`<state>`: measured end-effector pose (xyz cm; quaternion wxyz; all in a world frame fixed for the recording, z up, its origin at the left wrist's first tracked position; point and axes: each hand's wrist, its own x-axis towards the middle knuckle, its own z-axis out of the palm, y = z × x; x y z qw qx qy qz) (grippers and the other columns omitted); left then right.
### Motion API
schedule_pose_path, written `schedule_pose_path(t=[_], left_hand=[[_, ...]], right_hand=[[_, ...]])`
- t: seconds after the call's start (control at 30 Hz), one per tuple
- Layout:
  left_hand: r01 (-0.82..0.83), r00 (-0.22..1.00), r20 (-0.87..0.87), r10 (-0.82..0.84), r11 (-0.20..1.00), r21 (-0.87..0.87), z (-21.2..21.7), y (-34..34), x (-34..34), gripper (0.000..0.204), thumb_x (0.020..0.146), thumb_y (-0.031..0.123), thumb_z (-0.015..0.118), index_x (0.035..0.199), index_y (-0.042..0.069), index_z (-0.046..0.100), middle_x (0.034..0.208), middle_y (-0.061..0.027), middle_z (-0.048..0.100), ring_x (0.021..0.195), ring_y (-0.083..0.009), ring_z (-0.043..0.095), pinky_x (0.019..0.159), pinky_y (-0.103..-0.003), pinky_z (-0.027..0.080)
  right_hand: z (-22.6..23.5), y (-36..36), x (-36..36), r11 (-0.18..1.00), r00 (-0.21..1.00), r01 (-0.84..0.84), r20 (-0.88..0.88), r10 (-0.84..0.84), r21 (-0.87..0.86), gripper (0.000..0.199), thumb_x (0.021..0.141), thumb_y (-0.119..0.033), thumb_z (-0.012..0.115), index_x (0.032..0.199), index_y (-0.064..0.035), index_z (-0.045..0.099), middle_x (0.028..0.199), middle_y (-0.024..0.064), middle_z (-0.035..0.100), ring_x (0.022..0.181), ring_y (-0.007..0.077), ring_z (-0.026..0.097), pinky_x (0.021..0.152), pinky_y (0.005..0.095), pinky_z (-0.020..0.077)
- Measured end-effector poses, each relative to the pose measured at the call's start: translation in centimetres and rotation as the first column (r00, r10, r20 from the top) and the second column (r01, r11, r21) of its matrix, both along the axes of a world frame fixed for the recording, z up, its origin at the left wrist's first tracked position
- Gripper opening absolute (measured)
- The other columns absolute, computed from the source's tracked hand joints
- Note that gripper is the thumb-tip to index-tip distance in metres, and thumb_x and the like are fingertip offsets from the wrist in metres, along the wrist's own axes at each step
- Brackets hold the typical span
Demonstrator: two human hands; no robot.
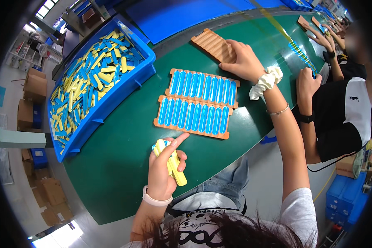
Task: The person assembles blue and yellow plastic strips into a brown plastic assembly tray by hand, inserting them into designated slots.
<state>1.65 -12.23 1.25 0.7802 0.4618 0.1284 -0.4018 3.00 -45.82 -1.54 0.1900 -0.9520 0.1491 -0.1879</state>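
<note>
My left hand (161, 175) is closed round a small bundle of oblong yellow and blue pieces (178, 175), its index finger stretched toward the nearer tray. Farther off, my right hand (246, 62) grips the right end of a brown ribbed tray (208, 44) with bare grooves; part of that end is hidden under the fingers. Between my hands lie two orange-brown trays, one against the other. Blue pieces fill the grooves of the far tray (236, 94) and the near tray (225, 135) side by side.
A big blue bin (105, 113) heaped with loose yellow and blue pieces stands on the left of the green table (111, 173). At right a co-worker's hand (308, 84) is by a blue-and-yellow coiled cord (301, 53). Other people's hands are farther along.
</note>
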Motion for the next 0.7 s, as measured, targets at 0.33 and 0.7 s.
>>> schedule_pose_path(t=[0.33,0.7], left_hand=[[0.071,0.994,0.080,-0.070,0.997,-0.009,0.3,-4.6,2.7,0.017,0.087,0.011,0.060,0.099,0.007,0.048,0.119,-0.0241,0.055,0.072,-0.0124,0.054,0.051,-0.023,0.042],[-0.234,0.966,-0.153,0.208,0.955,-0.181,-1.3,-0.2,4.8,0.018,0.086,0.006,0.058,0.099,0.007,0.046,0.088,-0.0062,0.054,0.066,-0.0121,0.051,0.049,-0.025,0.044]], right_hand=[[4.4,2.2,-10.5,0.623,0.975,0.047,0.100,-0.199,0.781,0.059,0.075,-0.018,0.068,0.126,0.0052,0.048,0.116,0.0162,0.059,0.103,0.0196,0.057,0.092,0.0318,0.0436],[2.5,14.2,-15.7,0.950,0.961,-0.255,-0.060,0.269,0.181,0.076,0.053,-0.022,0.072,0.123,-0.0025,0.050,0.117,0.0140,0.054,0.093,0.0323,0.049,0.086,0.0398,0.0421]])
